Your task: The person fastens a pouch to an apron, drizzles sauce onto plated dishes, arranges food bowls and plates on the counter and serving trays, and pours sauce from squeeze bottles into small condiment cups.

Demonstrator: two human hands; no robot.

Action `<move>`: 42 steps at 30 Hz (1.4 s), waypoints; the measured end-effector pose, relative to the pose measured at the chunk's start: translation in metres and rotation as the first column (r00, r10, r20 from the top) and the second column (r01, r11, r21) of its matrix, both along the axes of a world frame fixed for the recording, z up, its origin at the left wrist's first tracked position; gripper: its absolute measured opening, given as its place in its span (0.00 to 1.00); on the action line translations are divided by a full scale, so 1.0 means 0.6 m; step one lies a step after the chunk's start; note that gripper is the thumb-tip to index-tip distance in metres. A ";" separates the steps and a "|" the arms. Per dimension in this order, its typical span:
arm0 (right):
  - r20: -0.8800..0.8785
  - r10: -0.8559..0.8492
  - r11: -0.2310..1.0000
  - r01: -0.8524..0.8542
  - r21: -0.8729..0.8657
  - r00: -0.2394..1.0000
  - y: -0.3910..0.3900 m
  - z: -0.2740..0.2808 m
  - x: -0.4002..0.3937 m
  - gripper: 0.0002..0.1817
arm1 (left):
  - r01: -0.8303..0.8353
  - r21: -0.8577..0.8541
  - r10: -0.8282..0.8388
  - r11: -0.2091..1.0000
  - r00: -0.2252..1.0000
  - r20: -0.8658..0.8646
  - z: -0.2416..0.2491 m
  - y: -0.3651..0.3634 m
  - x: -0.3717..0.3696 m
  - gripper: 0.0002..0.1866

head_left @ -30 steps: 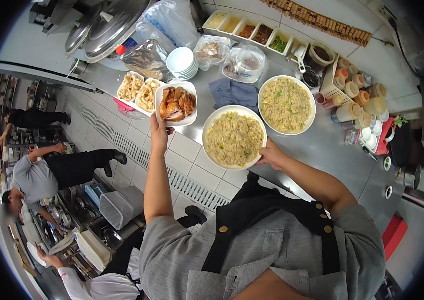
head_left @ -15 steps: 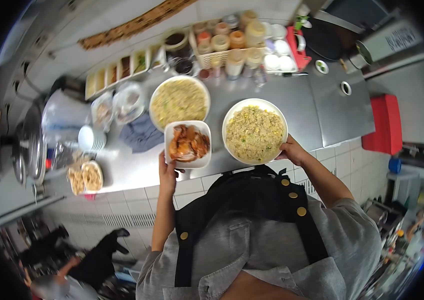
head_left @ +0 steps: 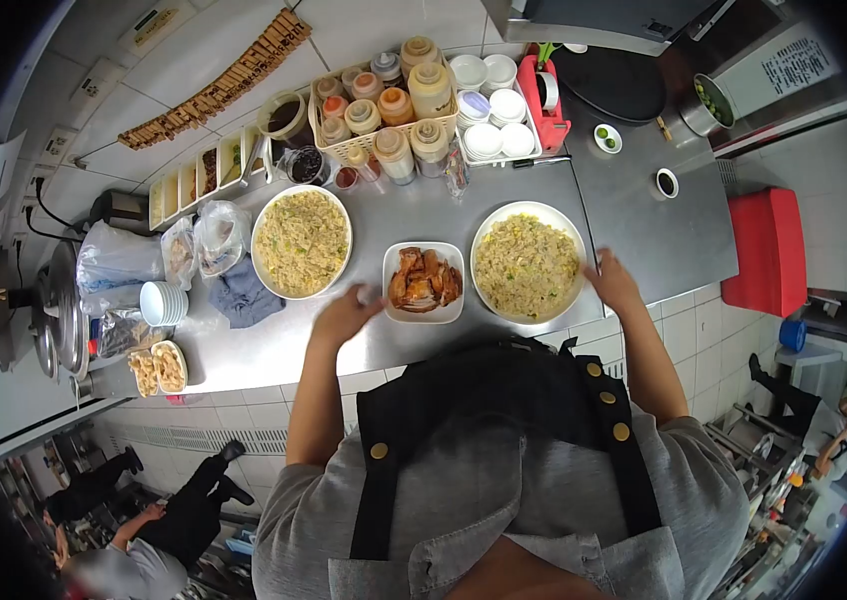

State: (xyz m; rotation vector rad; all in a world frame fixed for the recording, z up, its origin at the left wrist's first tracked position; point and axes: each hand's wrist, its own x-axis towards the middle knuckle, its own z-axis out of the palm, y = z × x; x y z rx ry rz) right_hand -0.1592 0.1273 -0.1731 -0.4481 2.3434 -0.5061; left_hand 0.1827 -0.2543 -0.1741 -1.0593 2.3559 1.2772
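Observation:
A square white bowl (head_left: 394, 309) of glazed brown meat pieces (head_left: 425, 279) sits on the steel counter in front of me. Just left of it is my left hand (head_left: 346, 316), fingers apart, holding nothing. To the bowl's right, a round white plate (head_left: 532, 317) carries fried rice (head_left: 528, 264) with yellow and green bits. My right hand (head_left: 614, 283) is beside this plate's right rim, fingers spread and not gripping it. Farther left lies a second white plate (head_left: 257, 270) heaped with similar fried rice (head_left: 301, 243).
Sauce bottles fill a basket (head_left: 348, 152) at the back, next to a tray of white cups (head_left: 485, 141). On the left are plastic bags (head_left: 119, 257), stacked bowls (head_left: 164, 303) and a blue cloth (head_left: 244, 293). A red bin (head_left: 766, 250) stands right. Other people (head_left: 134, 570) work behind.
The meat bowl has gone from my left hand, over the left rice plate, to the counter between both plates. My right hand has let go of the right plate. The head view has shifted.

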 end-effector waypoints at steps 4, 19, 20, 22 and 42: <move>-0.480 0.038 0.951 -0.179 -0.251 0.877 -0.112 0.045 -0.044 0.25 | -0.025 -0.716 -0.146 0.697 0.974 -0.176 0.133 0.007 -0.198 0.36; -0.341 0.165 0.763 -0.339 -0.551 0.925 -0.177 0.062 0.012 0.19 | -0.154 -0.925 -0.141 0.348 0.967 -0.214 0.127 0.017 -0.428 0.39; -0.344 0.165 0.768 -0.339 -0.544 0.925 -0.161 0.059 0.010 0.19 | -0.157 -0.917 -0.132 0.368 0.967 -0.219 0.125 0.021 -0.431 0.39; -0.338 0.151 0.791 -0.319 -0.523 0.929 -0.144 0.070 0.013 0.19 | -0.132 -0.916 -0.132 0.379 0.972 -0.195 0.116 0.017 -0.433 0.39; -0.267 -0.159 0.791 -0.040 -0.611 0.951 -0.061 0.119 0.105 0.16 | 0.181 0.189 0.076 0.965 0.499 -0.863 0.312 0.070 -0.262 0.35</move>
